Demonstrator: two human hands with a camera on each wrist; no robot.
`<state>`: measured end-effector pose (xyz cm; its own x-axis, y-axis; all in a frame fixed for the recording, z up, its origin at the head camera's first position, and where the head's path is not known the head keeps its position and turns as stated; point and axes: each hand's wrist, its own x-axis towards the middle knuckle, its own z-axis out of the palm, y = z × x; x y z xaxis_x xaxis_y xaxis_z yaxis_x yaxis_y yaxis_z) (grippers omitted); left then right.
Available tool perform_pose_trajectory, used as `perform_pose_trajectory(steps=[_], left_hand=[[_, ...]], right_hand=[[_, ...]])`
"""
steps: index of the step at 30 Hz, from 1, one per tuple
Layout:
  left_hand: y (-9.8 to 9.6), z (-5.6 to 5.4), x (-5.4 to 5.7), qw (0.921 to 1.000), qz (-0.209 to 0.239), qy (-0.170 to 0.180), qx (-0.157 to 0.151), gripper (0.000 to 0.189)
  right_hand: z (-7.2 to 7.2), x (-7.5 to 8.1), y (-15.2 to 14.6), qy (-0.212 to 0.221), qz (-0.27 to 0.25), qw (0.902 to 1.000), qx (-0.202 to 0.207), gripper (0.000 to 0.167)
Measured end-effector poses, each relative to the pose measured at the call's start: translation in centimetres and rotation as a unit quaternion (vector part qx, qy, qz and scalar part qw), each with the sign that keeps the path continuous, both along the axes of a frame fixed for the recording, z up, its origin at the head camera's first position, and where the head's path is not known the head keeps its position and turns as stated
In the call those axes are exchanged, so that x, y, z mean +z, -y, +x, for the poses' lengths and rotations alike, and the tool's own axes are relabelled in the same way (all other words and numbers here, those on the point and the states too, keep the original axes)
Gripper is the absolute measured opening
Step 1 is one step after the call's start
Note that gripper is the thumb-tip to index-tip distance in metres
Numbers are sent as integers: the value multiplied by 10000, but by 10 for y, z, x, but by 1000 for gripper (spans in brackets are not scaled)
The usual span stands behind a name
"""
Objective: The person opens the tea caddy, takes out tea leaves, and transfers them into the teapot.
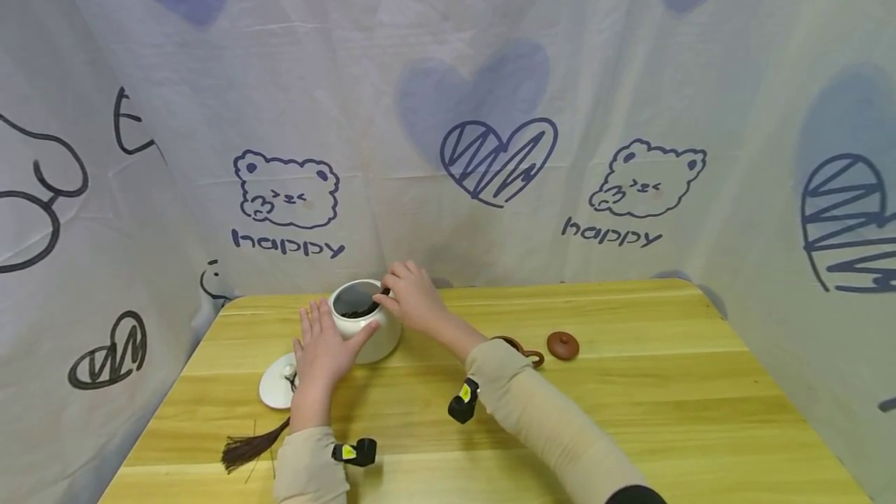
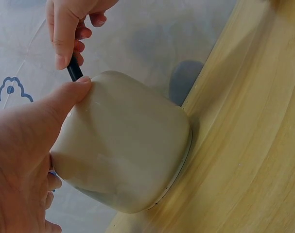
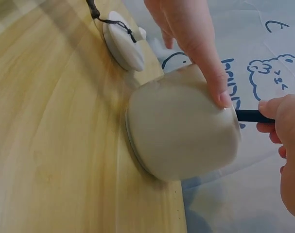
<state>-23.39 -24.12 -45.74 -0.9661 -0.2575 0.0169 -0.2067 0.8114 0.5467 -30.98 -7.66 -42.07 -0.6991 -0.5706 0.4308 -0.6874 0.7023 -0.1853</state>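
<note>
A white ceramic jar [image 1: 378, 342] stands near the table's back edge, its mouth uncovered and dark loose bits, like tea leaves, inside. My left hand [image 1: 327, 348] holds the jar from the left, thumb [image 2: 72, 94] on the near side just below the rim and fingers round the far side. With thumb and fingers, my right hand [image 1: 414, 298] pinches a slim black handle [image 3: 254, 116] that reaches down into the jar's mouth. The lower end of this tool is hidden inside. Left of the jar lies its white lid [image 1: 274, 386], knob up, with a dark cord on it.
A brown tassel [image 1: 252, 448] hangs off the lid's cord onto the wooden table [image 1: 665, 426]. Behind my right forearm, a reddish-brown clay pot [image 1: 535, 358] is partly hidden. Its small round lid [image 1: 563, 345] lies to the right. A printed curtain [image 1: 392, 201] rises behind the table.
</note>
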Motion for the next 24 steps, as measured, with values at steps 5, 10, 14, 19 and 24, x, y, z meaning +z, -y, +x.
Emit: perform_pose_trajectory(steps=[5,10,14,19,24], left_hand=[[0,0,0,10000,31,5,-12,121],[0,0,-2,10000,60,-9,9,120],[1,0,-2,10000,65,-41,19,119],[1,0,-1,10000,70,-29,-15,119],[1,1,1,9999,97,-37,-16,118]], right_hand=[[-1,-2,2,358,-212,9991,-42,24],[-3,-5,3,665,-516,9963,-170,25],[-4,-9,5,966,-906,9910,-178,25],[-4,-14,6,1157,-1400,9833,-142,23],[-5,-21,6,1370,-1915,9717,-154,22]])
